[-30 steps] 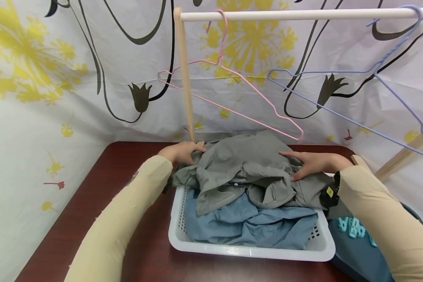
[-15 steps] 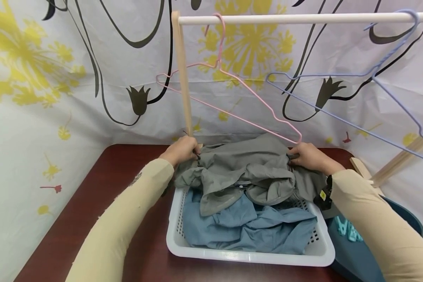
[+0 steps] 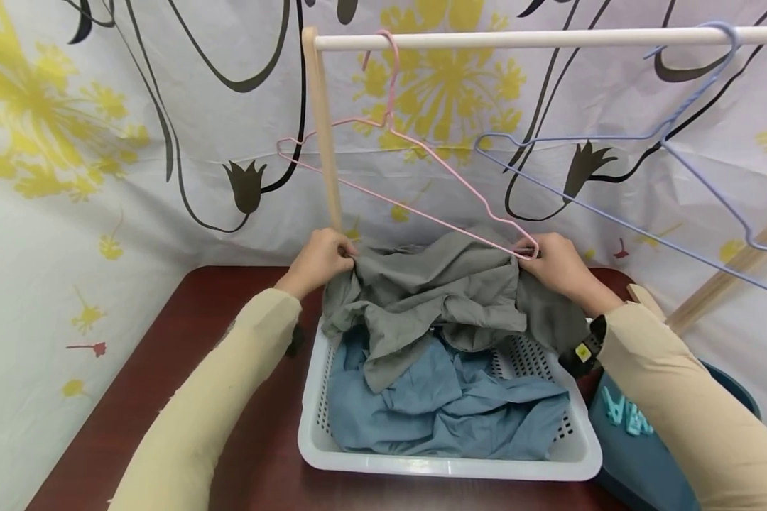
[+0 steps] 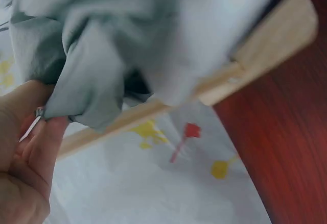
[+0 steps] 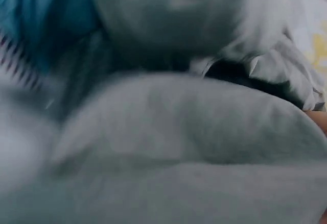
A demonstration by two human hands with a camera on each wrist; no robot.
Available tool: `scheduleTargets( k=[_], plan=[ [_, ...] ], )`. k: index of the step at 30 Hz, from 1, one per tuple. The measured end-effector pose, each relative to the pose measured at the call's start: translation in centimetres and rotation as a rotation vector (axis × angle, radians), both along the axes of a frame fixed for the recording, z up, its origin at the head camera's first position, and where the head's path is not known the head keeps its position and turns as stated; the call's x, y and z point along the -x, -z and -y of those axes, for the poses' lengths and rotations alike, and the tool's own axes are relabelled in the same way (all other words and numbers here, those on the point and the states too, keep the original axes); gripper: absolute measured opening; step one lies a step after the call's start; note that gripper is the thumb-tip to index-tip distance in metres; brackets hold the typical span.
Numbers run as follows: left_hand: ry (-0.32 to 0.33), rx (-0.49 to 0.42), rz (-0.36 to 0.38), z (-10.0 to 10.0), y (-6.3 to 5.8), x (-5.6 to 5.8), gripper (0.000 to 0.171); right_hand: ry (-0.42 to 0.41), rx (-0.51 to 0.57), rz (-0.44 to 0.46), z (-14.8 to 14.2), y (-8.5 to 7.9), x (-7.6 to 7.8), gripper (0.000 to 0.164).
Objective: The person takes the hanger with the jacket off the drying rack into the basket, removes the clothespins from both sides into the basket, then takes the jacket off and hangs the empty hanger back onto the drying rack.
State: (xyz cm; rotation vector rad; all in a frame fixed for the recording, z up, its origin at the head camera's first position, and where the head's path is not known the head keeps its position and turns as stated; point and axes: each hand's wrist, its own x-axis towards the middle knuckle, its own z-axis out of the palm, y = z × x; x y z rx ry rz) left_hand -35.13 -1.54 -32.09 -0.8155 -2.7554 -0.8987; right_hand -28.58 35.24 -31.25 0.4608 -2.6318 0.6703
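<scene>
A grey garment is spread over the back of a white basket, its lower folds lying on blue cloth inside. My left hand pinches its upper left edge; in the left wrist view, the thumb and fingers grip a fold. At the upper right, my right hand grips the edge close to the lower corner of a pink wire hanger. A sleeve-like part hangs down beneath the right wrist. Grey fabric fills most of the right wrist view and hides nearly all of that hand.
Above, a white rod on a wooden post carries the pink hanger and a blue hanger. A dark teal container with turquoise clothespins stands right of the basket, beside the dark red table.
Both hands have shifted to the garment's upper edge, the right closing on it, and have lifted that edge slightly. More of the basket's perforated back wall shows at the right.
</scene>
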Motion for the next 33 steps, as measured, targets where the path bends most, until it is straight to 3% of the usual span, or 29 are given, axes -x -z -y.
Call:
scheduleTargets(
  k=[5,7,9,12,17,20,23,25,27,30,33],
  plan=[
    [0.008,-0.316,-0.022,0.0,-2.0,-1.2,0.018,0.004,0.312,0.102,2.3,-2.6,-1.1,0.016],
    [0.031,-0.396,-0.013,0.0,-2.7,-2.1,0.02,-0.004,0.441,0.17,3.1,-3.0,-1.9,0.012],
    [0.063,-0.416,0.016,0.2,-3.0,-3.3,0.021,-0.038,0.529,0.237,3.8,-2.9,-2.8,0.01],
    [0.167,-0.383,0.112,0.7,-2.9,-5.8,0.022,-0.104,0.585,0.341,4.6,-2.1,-4.5,0.018],
    [0.449,-0.273,0.267,1.3,-0.8,-9.8,0.016,-0.201,0.511,0.451,6.1,0.3,-7.4,0.019],
    [0.549,-0.159,0.269,1.2,0.0,-11.6,0.016,-0.344,0.411,0.444,6.9,1.8,-8.8,0.027],
    [0.527,-0.096,0.124,0.8,0.1,-12.0,0.022,-0.47,0.274,0.416,7.5,2.5,-10.1,0.034],
    [0.457,-0.068,0.017,0.6,0.2,-11.6,0.033,-0.517,0.159,0.398,8.0,2.8,-10.8,0.037],
    [0.423,-0.022,-0.017,0.5,0.3,-10.9,0.051,-0.522,0.044,0.421,8.4,3.0,-11.5,0.04],
    [0.442,0.121,0.103,0.2,0.8,-10.1,0.071,-0.54,-0.111,0.497,8.9,3.2,-12.3,0.04],
    [0.492,0.283,0.274,-0.2,1.5,-9.7,0.074,-0.62,-0.209,0.571,9.1,3.1,-12.7,0.033]
  ],
)
